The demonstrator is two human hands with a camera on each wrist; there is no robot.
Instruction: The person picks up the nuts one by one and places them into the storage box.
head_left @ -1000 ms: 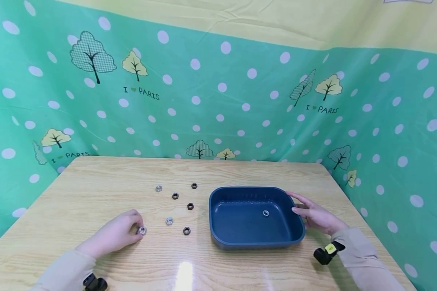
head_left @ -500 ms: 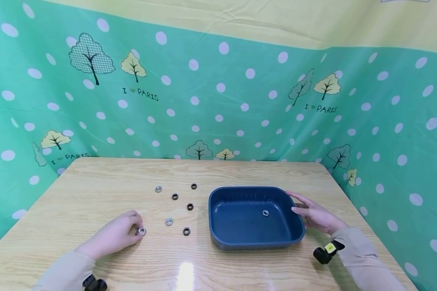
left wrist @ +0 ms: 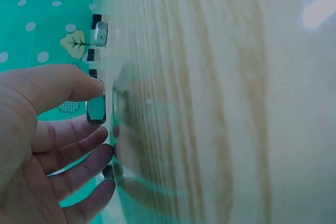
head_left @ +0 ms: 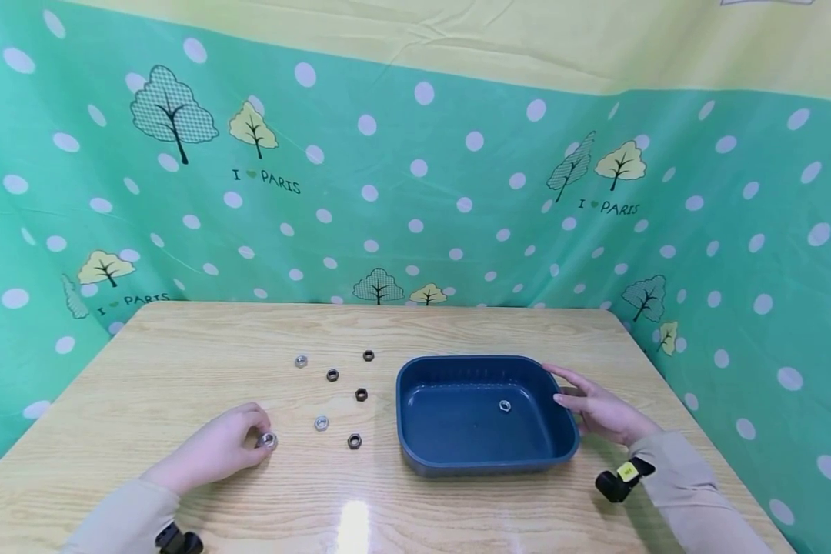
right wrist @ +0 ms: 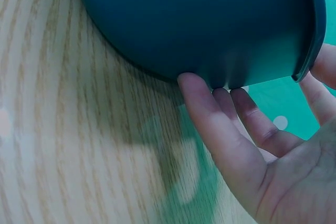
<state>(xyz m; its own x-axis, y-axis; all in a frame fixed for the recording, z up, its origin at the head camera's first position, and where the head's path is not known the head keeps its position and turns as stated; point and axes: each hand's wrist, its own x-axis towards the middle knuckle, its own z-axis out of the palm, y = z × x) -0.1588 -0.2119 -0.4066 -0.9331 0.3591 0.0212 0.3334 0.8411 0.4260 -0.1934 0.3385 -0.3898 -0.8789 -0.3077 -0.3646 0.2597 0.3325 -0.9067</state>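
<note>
My left hand [head_left: 225, 446] pinches a silver hex nut [left wrist: 96, 108] between thumb and index finger, low over the table at the left; its other fingers are spread loosely near the tabletop. On the right, my right hand [head_left: 605, 412] holds the end of a dark blue plastic bin [head_left: 485, 466], one digit over the rim and other fingertips against the outer wall in the right wrist view. Inside the bin lies one silver nut [head_left: 505, 406]. Between left hand and bin are scattered more nuts, such as a near silver nut [head_left: 322, 423] and a near black nut [head_left: 355, 441].
Farther back lie another silver nut [head_left: 301, 361] and several black ones, among them a far black nut [head_left: 368, 355]. The wooden table [head_left: 201, 338] ends at a green dotted curtain [head_left: 415, 192] behind and at the sides.
The nut in my left hand looks slightly more tilted than before. My right hand and the bin stay where they were.
</note>
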